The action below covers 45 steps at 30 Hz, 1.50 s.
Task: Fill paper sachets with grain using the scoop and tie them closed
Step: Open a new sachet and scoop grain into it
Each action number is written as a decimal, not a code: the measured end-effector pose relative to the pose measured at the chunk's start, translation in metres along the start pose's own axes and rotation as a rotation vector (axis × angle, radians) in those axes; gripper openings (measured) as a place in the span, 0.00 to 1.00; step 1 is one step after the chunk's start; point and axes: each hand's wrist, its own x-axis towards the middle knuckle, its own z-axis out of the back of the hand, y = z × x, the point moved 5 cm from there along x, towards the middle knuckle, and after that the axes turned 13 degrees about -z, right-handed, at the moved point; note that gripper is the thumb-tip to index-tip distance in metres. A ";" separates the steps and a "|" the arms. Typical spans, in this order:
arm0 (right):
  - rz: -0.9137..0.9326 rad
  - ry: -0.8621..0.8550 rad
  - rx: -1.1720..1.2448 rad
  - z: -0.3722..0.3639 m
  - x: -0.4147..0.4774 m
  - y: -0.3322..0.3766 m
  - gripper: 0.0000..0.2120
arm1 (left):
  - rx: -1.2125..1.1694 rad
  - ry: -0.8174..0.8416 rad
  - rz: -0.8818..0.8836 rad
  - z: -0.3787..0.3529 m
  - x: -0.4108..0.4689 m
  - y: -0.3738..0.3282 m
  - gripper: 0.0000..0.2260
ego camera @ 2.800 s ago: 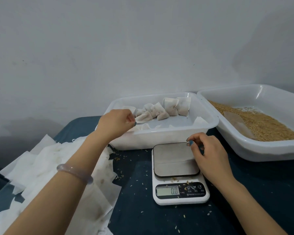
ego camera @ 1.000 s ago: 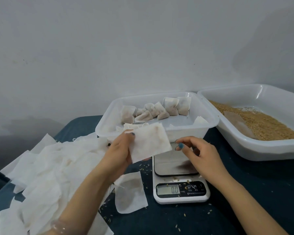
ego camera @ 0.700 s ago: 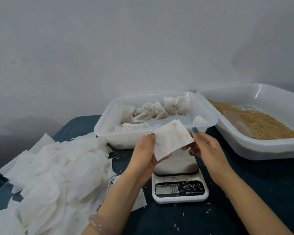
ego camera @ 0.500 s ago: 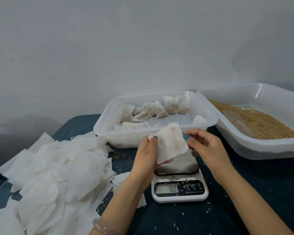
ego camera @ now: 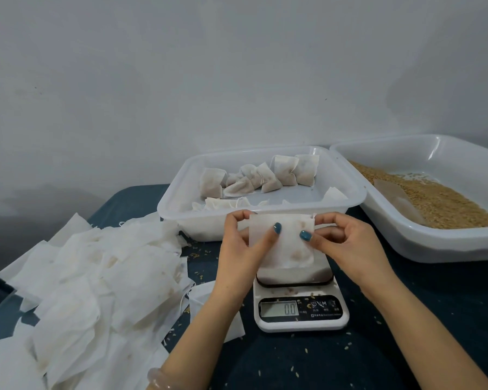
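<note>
An empty white paper sachet [ego camera: 286, 247] hangs flat above the scale, held by both hands at its upper corners. My left hand [ego camera: 241, 249] pinches its left edge, thumb on the front. My right hand [ego camera: 347, 243] pinches its right edge, thumb on the front too. Brown grain [ego camera: 440, 204] fills the white tub [ego camera: 462, 249] at the right. A translucent scoop [ego camera: 397, 199] lies half buried in the grain. Several filled, tied sachets [ego camera: 262, 178] sit in the middle white tray [ego camera: 209, 223].
A white digital scale [ego camera: 300, 309] reading 0.0 stands under the held sachet. A loose heap of empty sachets [ego camera: 90, 282] covers the dark table at the left. Stray grains lie scattered around the scale. A grey wall rises behind the trays.
My left hand left the tray, picked an empty sachet from the heap and brought it over the scale. My right hand joined it, and the sachet turned square and flat between both hands.
</note>
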 end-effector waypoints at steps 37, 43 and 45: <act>0.063 0.011 0.030 -0.004 -0.007 0.004 0.08 | 0.061 0.030 -0.058 -0.003 -0.001 -0.013 0.05; 0.294 -0.070 -0.250 -0.008 -0.013 0.009 0.14 | 0.065 -0.025 -0.090 0.000 -0.002 -0.016 0.08; 0.412 -0.081 -0.327 -0.012 -0.019 0.014 0.13 | 0.082 -0.035 -0.097 0.002 -0.003 -0.016 0.08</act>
